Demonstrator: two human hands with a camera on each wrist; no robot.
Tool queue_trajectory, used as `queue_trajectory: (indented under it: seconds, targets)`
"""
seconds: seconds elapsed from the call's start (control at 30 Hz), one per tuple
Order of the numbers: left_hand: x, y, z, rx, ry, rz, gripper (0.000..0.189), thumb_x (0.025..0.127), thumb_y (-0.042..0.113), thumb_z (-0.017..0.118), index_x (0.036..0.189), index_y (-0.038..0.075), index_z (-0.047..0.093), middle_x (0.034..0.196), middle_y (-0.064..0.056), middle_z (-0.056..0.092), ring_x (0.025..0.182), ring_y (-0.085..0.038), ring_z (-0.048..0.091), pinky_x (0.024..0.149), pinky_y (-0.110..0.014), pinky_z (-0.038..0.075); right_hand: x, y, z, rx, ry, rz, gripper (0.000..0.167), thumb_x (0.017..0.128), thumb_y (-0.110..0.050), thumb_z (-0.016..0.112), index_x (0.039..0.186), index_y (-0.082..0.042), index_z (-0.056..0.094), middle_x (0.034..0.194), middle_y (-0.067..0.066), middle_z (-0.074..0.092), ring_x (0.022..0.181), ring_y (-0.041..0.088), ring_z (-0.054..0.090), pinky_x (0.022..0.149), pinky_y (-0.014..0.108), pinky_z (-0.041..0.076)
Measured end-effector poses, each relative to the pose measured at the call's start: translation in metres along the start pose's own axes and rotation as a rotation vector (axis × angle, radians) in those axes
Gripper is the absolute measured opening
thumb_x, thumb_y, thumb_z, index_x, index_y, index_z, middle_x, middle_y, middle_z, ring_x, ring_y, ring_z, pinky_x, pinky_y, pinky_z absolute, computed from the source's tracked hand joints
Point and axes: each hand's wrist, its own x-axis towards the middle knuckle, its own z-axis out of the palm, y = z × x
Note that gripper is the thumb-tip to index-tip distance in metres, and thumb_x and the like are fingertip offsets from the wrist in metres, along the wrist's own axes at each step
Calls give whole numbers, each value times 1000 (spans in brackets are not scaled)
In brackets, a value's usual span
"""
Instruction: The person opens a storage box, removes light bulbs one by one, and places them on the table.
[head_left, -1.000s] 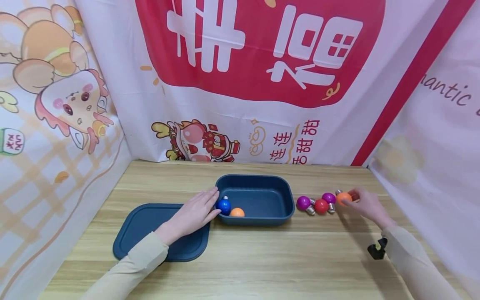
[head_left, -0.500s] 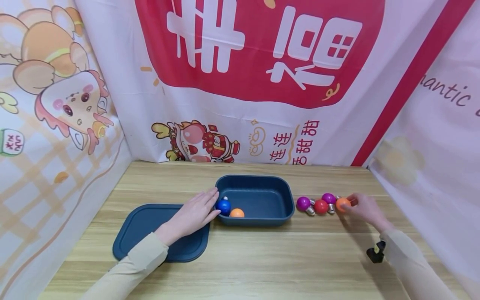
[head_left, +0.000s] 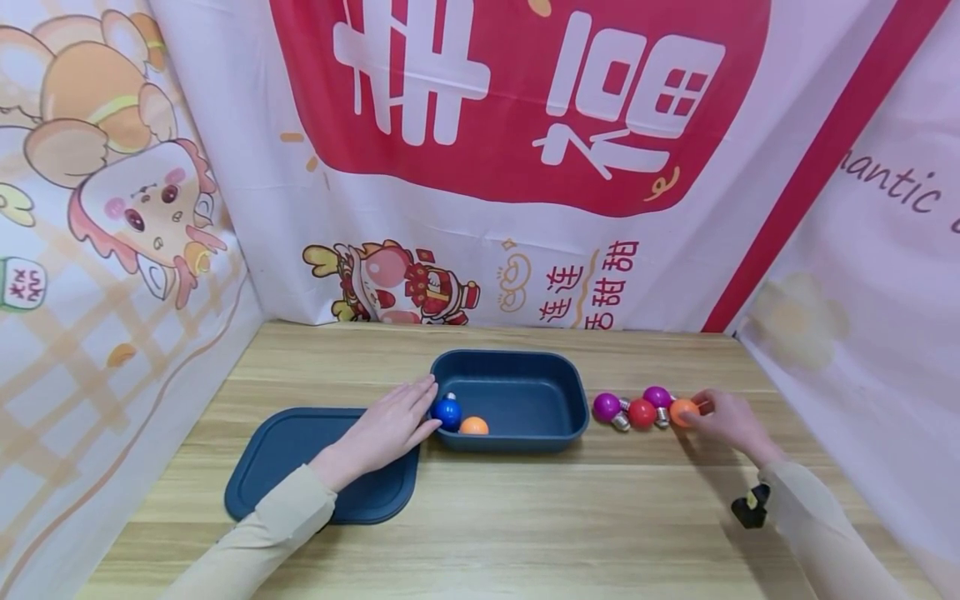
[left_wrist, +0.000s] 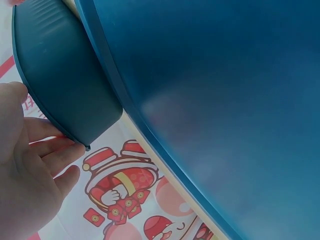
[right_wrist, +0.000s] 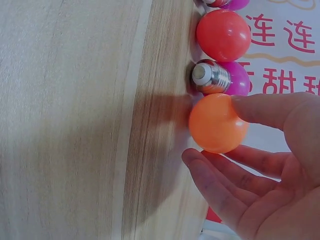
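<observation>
My right hand point(head_left: 731, 422) pinches an orange light bulb point(right_wrist: 217, 125) between thumb and fingers, at the right end of a cluster of bulbs. Its metal base is hidden. Touching or close beside it lie a red bulb point(head_left: 642, 413), a purple bulb point(head_left: 656, 397) and another purple bulb point(head_left: 606, 407). Straight fingers of my left hand point(head_left: 386, 427) rest against the left rim of a dark blue box point(head_left: 525, 443). Inside the box, near that hand, are a blue bulb point(head_left: 447, 412) and an orange bulb point(head_left: 473, 426).
A dark blue lid point(head_left: 288, 458) lies flat on the wooden table point(head_left: 525, 525), partly under my left forearm. Printed cloth point(head_left: 480, 192) hangs behind the table and along both sides. A small black piece point(head_left: 751, 507) is at my right wrist.
My right hand has shifted slightly left and nearer, with the orange bulb. The bulb has turned, and its metal base no longer shows. The left hand has stayed still.
</observation>
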Motion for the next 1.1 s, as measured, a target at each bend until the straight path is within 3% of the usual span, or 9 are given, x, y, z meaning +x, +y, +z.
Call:
queue_trajectory:
  seconds: [0.53,0.73,1.1]
  targets:
    - [0,1,-1,-9,5,-3,65,102,45,50,149,2,43,158,-15,40,145,-31,42,119,-51,36,-1,2,-1,-10,17,-22,49,92,-32,67,113,12,62,104,32,69,94,43,66,78,51,56]
    - [-1,2,-2,-8,8,0,65,101,46,51,148,2,43,157,-16,41,145,-31,42,118,-51,37,-2,0,-6,-7,-9,14,53,95,-35,64,118,12,59,110,33,67,98,45,64,79,53,55]
    - [0,1,-2,12,6,8,64,102,45,50,148,2,43,157,-15,41,145,-30,43,118,-50,38,0,-12,-20,7,62,-101,51,95,-30,64,117,15,60,108,32,68,98,46,66,85,57,55]
